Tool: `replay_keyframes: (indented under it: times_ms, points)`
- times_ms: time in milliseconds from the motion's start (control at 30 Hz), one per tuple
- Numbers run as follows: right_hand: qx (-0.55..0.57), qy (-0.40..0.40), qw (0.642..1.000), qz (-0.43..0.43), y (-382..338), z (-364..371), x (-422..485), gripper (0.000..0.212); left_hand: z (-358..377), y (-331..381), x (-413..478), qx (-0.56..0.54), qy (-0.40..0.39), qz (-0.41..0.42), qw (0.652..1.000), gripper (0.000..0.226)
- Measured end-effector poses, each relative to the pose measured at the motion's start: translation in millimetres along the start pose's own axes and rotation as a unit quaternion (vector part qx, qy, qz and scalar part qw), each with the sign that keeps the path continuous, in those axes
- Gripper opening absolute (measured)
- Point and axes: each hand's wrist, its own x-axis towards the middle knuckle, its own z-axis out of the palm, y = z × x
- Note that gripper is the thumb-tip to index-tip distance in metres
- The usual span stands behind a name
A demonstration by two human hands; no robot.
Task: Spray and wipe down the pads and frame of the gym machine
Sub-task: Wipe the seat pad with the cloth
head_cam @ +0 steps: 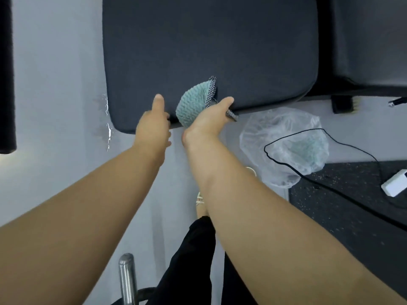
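Pad: a dark grey rectangular upholstered pad (209, 51) is seen filling the upper middle of the view; its rounded near edge is met by both hands.
Cloth: a teal ribbed microfibre cloth (192, 103) with a grey speckled hem is bunched into a cup; it is held against the pad's near edge, between the two hands.
Right hand: the right hand (206, 121) is closed round the cloth; the thumb is laid across the hem; the other fingers are hidden behind the fabric.
Left hand: the left hand (153, 126) is placed just left of the cloth; the thumb is stretched straight and laid on the pad's face; the other fingers are curled below the edge and mostly hidden; whether the pad is gripped cannot be told.
Floor: a pale grey floor (55, 84) is seen under the pad; wet streaks (108, 126) are seen beside the pad's left corner.
Right side: a second dark pad (370, 40) is set alongside the first.
Bag: a crumpled clear plastic bag (284, 146) is laid on the floor right of the right forearm; something teal is seen inside.
Cable: a thin black cable (265, 148) is looped over the bag; it is passed close to a white plug adapter (394, 183) on a black speckled rubber mat (352, 216).
Bottom edge: a polished steel post (127, 278) is seen beside a black trouser leg (193, 260).
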Motion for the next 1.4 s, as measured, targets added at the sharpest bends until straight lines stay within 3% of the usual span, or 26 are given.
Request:
replay_keyframes:
  times_ms: [33, 100, 167, 267, 367, 400, 467, 500, 533, 633, 767, 867, 933, 1033, 1100, 1167, 1233, 1300, 1400]
  points:
    - [-0.034, -0.019, 0.999, 0.007, 3.8, -5.8, 3.9, 0.085, 2.6, -5.4, -2.7, -0.069, -0.059, -0.101, 0.991, 0.065]
    - [-0.086, -0.048, 0.994, 0.054, 14.2, -11.1, 12.1, 0.101, 11.5, -11.0, -9.7, -0.211, -0.200, -0.234, 0.928, 0.080]
    - [-0.182, -0.071, 0.976, 0.099, 2.0, -15.0, -2.7, 0.098, 22.9, -11.9, -12.2, -0.307, -0.271, -0.261, 0.874, 0.073]
    - [-0.379, -0.127, 0.909, 0.119, -27.3, -21.5, -6.7, 0.069, 42.7, -5.1, -11.5, -0.287, -0.308, -0.246, 0.873, 0.078]
    - [-0.597, -0.216, 0.764, 0.114, -70.5, -28.3, -12.8, 0.057, 59.4, 13.0, -10.9, -0.304, -0.247, -0.254, 0.884, 0.072]
    - [-0.686, -0.243, 0.682, 0.072, -82.7, -25.9, -17.5, 0.053, 63.7, 20.1, -11.2, -0.353, -0.222, -0.261, 0.871, 0.065]
    - [-0.833, -0.271, 0.480, -0.047, -100.8, -14.3, -23.8, 0.051, 70.9, 32.0, -10.5, -0.464, -0.189, -0.273, 0.821, 0.056]
    - [-0.869, -0.271, 0.403, -0.092, -106.4, -6.8, -25.9, 0.052, 72.7, 34.9, -11.2, -0.504, -0.183, -0.272, 0.799, 0.055]
    - [-0.887, -0.276, 0.355, -0.110, -110.1, 2.2, -26.5, 0.050, 73.1, 36.0, -10.7, -0.534, -0.175, -0.265, 0.783, 0.052]
    - [-0.904, -0.267, 0.284, -0.177, -105.0, 15.3, -14.4, 0.038, 66.8, 32.5, -2.9, -0.583, -0.115, -0.238, 0.768, 0.044]
    - [-0.821, -0.281, 0.257, -0.426, -80.1, 12.5, 0.7, 0.025, 38.4, 14.1, 28.4, -0.627, 0.000, -0.177, 0.759, 0.044]
    - [-0.764, -0.341, 0.158, -0.525, -62.3, 10.4, 15.6, 0.029, 20.4, 7.6, 33.9, -0.621, 0.022, -0.131, 0.772, 0.061]
    - [-0.758, -0.347, 0.139, -0.535, -56.7, 17.2, 25.1, 0.034, 19.9, 9.5, 29.0, -0.625, 0.046, -0.145, 0.765, 0.065]
    - [-0.775, -0.340, 0.151, -0.511, -48.7, 38.2, 29.2, 0.034, 32.2, 10.5, 21.0, -0.650, 0.100, -0.167, 0.735, 0.041]
    - [-0.760, -0.356, 0.129, -0.529, -37.3, 48.8, 28.0, 0.034, 38.1, 9.2, 17.4, -0.657, 0.131, -0.154, 0.726, 0.026]
    - [-0.728, -0.394, 0.107, -0.550, -23.1, 53.2, 29.3, 0.035, 31.6, 8.1, 21.1, -0.662, 0.156, -0.140, 0.720, 0.026]
    - [-0.705, -0.431, 0.116, -0.551, -12.1, 54.9, 35.4, 0.036, 14.3, 5.6, 35.4, -0.661, 0.178, -0.120, 0.719, 0.023]
    - [-0.674, -0.439, 0.147, -0.576, -11.2, 52.3, 44.4, 0.035, 0.0, 0.7, 55.5, -0.638, 0.195, -0.127, 0.734, 0.032]
    - [-0.641, -0.446, 0.193, -0.594, -10.1, 46.9, 50.8, 0.036, -13.8, -8.0, 73.1, -0.524, 0.224, -0.136, 0.810, 0.042]
